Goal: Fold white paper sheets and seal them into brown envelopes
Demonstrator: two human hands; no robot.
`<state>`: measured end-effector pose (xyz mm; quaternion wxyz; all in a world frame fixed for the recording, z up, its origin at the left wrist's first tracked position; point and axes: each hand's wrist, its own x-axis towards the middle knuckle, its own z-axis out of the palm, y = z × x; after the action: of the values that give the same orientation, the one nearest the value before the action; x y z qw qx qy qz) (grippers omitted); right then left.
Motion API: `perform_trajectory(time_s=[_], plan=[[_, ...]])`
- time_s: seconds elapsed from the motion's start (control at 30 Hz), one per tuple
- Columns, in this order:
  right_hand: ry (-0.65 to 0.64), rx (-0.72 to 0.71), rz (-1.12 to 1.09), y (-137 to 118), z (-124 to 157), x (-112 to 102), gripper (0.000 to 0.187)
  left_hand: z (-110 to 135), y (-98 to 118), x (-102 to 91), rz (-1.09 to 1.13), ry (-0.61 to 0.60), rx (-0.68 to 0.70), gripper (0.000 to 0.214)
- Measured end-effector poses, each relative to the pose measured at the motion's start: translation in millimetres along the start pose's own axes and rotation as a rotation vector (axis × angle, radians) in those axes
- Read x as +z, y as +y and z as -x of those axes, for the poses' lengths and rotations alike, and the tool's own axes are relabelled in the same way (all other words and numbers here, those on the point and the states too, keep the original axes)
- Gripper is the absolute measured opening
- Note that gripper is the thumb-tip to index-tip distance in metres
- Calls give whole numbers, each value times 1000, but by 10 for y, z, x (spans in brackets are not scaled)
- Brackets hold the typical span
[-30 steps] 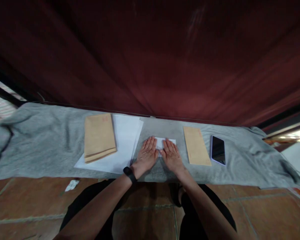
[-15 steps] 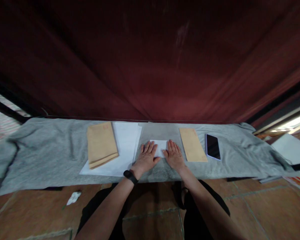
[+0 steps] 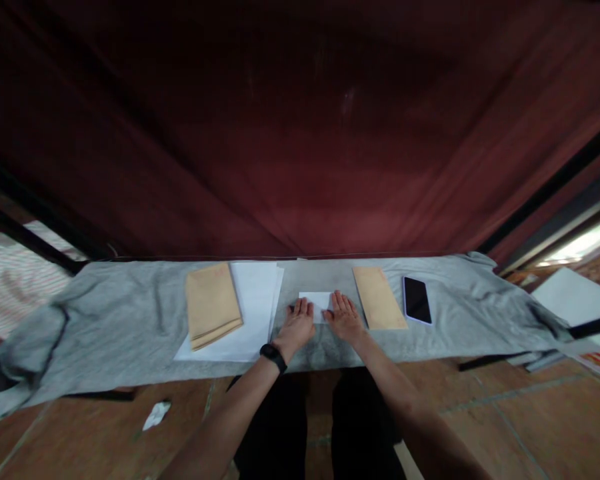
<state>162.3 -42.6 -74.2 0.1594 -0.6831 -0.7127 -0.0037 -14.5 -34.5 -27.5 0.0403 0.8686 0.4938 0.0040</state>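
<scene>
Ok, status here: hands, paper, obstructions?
Both flat and open: left hand, right hand, pressing the small white paper. Paper on grey cloth. Close on its right, brown envelope.

1. You can read no words or numbers anywhere here.
2. The brown envelopes (image 3: 213,303) and the white paper (image 3: 316,301) show no writing that you can make out.
3. The phone (image 3: 417,300) has a dark screen.

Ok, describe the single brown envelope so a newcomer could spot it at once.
Start at the long grey cloth under the dark red curtain. To the right of the right hand, a brown envelope lies flat between that hand and the black phone. Unlike the brown envelope stack on white sheets at the left, it lies alone, directly on the cloth.
</scene>
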Motion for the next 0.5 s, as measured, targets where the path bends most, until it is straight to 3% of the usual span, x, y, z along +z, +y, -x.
perform_trajectory(time_s=[0.13,0.27,0.37,0.5], plan=[[16,-1,-16,-37,31,-63,58,62,-59,-1,6,63,10,55],[1,-17,-139,-101,69,-276,48,154,-118,-161,136,120,35,42],[7,-70,-343,-88,111,-498,41,229,-165,-324,335,225,12,33],[38,-75,-579,34,108,-715,30,226,-275,-432,719,367,-178,23]])
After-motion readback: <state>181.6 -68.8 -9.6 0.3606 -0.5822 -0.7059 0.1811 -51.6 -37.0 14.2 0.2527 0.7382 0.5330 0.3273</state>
